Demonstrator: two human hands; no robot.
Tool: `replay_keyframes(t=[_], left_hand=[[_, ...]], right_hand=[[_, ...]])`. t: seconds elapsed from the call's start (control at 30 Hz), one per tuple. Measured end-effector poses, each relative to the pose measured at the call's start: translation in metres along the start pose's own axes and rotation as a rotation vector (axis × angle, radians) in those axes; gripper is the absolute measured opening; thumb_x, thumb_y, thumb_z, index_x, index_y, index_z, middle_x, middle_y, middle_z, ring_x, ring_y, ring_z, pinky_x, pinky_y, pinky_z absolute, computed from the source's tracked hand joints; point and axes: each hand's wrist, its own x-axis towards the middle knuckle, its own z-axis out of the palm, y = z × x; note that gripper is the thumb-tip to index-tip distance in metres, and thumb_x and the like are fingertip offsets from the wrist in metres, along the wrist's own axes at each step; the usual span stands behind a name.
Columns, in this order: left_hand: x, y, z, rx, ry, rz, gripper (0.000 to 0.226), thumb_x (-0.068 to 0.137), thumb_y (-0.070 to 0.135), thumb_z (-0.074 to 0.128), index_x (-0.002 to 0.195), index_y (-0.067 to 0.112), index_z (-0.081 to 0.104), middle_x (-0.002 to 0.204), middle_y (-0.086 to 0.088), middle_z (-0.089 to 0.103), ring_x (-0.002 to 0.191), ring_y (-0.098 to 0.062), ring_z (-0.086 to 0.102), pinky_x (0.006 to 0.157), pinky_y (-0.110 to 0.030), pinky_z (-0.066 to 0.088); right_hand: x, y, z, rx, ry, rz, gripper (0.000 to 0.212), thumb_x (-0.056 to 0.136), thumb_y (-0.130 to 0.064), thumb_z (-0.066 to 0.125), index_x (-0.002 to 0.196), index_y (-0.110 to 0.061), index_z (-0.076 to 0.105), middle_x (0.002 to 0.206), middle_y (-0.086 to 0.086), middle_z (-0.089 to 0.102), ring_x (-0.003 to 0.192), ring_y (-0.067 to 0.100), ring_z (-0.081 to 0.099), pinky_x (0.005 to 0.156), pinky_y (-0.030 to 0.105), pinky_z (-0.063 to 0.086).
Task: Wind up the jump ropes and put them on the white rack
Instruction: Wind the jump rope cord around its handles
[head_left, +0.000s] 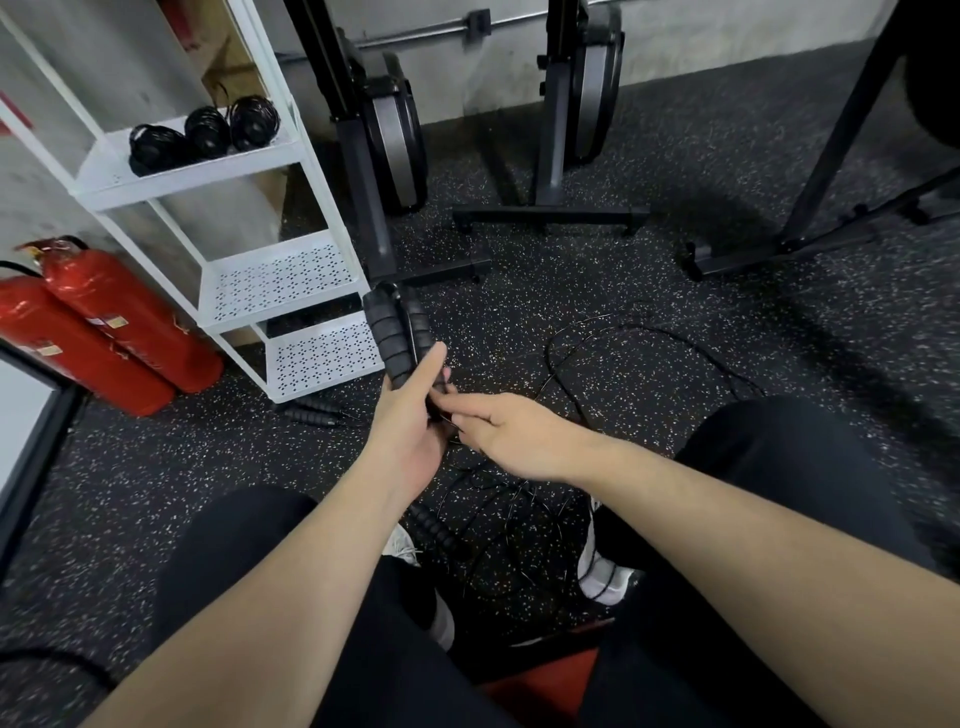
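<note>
Two foam handles (400, 338) are lying side by side in the left hand (410, 431), which is gripping them near their lower ends while they are pointing up toward the white rack (291, 150). The right hand (506, 434) is pinching the thin black cord (623, 338) just below them; the rest is trailing loose over the floor (675, 291). Judging from this, winding is only starting: keeping the handles parallel and laying even, snug turns should be helping. Three wound ropes (202, 132) are sitting on the upper shelf already.
</note>
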Motion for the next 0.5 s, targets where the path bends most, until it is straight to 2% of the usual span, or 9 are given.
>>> replay_keyframes(t=[0.07, 0.13, 0.23, 0.3, 0.33, 0.4, 0.43, 0.5], left_hand=[[0.000, -0.001, 0.000, 0.052, 0.015, -0.029, 0.024, 0.086, 0.014, 0.078, 0.108, 0.012, 0.066, 0.088, -0.002, 0.066, 0.079, -0.012, 0.060, 0.074, -0.025, 0.055], [0.001, 0.001, 0.000, 0.107, 0.044, -0.021, 0.012, 0.096, 0.011, 0.068, 0.107, 0.011, 0.064, 0.083, -0.001, 0.065, 0.075, -0.012, 0.061, 0.064, -0.027, 0.055], [0.002, 0.012, -0.002, 0.082, 0.059, -0.027, 0.016, 0.099, 0.016, 0.064, 0.113, 0.009, 0.060, 0.080, -0.004, 0.064, 0.068, -0.018, 0.070, 0.071, -0.038, 0.059], [0.002, 0.021, -0.007, 0.077, 0.034, -0.062, 0.017, 0.100, 0.021, 0.064, 0.112, 0.009, 0.059, 0.083, -0.007, 0.065, 0.074, -0.027, 0.074, 0.073, -0.045, 0.062], [0.001, 0.024, -0.010, 0.126, 0.020, -0.080, 0.018, 0.100, 0.023, 0.064, 0.112, 0.010, 0.059, 0.084, -0.008, 0.066, 0.075, -0.029, 0.074, 0.073, -0.046, 0.063], [0.001, 0.029, -0.016, 0.224, -0.011, -0.117, 0.023, 0.100, 0.026, 0.062, 0.114, 0.008, 0.060, 0.082, -0.009, 0.066, 0.067, -0.027, 0.069, 0.070, -0.046, 0.063], [0.000, 0.030, -0.018, 0.248, -0.037, -0.143, 0.024, 0.101, 0.026, 0.061, 0.115, 0.006, 0.060, 0.080, -0.009, 0.066, 0.061, -0.024, 0.063, 0.068, -0.044, 0.062], [-0.004, 0.035, -0.019, 0.265, -0.107, -0.213, 0.025, 0.100, 0.025, 0.058, 0.116, 0.006, 0.058, 0.080, -0.010, 0.064, 0.053, -0.020, 0.053, 0.061, -0.039, 0.060]], right_hand=[[-0.002, -0.001, 0.000, -0.021, -0.004, -0.006, 0.044, 0.109, -0.015, 0.038, 0.152, -0.020, 0.043, 0.090, -0.029, 0.044, 0.058, -0.026, 0.047, 0.062, 0.001, 0.036], [-0.003, -0.001, -0.002, -0.007, -0.017, -0.002, 0.044, 0.109, -0.017, 0.039, 0.152, -0.022, 0.043, 0.082, -0.026, 0.045, 0.054, -0.018, 0.048, 0.059, 0.005, 0.037], [-0.004, 0.003, -0.013, 0.014, -0.056, 0.009, 0.034, 0.109, -0.024, 0.042, 0.142, -0.027, 0.048, 0.071, -0.012, 0.056, 0.047, -0.002, 0.042, 0.051, 0.015, 0.036], [-0.006, 0.010, -0.024, 0.056, -0.104, 0.057, 0.020, 0.108, -0.032, 0.046, 0.124, -0.028, 0.055, 0.060, -0.010, 0.051, 0.044, 0.003, 0.037, 0.046, 0.019, 0.031], [-0.008, 0.013, -0.030, 0.066, -0.116, 0.099, 0.019, 0.106, -0.039, 0.049, 0.113, -0.027, 0.063, 0.058, -0.010, 0.048, 0.044, 0.006, 0.036, 0.047, 0.021, 0.030], [-0.010, 0.020, -0.042, 0.042, -0.138, 0.167, 0.031, 0.101, -0.052, 0.053, 0.092, -0.028, 0.071, 0.059, -0.007, 0.045, 0.050, 0.011, 0.035, 0.050, 0.023, 0.032], [-0.011, 0.023, -0.049, 0.032, -0.164, 0.186, 0.034, 0.100, -0.054, 0.053, 0.088, -0.027, 0.071, 0.061, -0.006, 0.045, 0.053, 0.012, 0.036, 0.053, 0.023, 0.034], [-0.012, 0.029, -0.061, 0.076, -0.241, 0.197, 0.030, 0.103, -0.047, 0.051, 0.095, -0.026, 0.071, 0.064, -0.008, 0.044, 0.058, 0.011, 0.037, 0.058, 0.022, 0.036]])
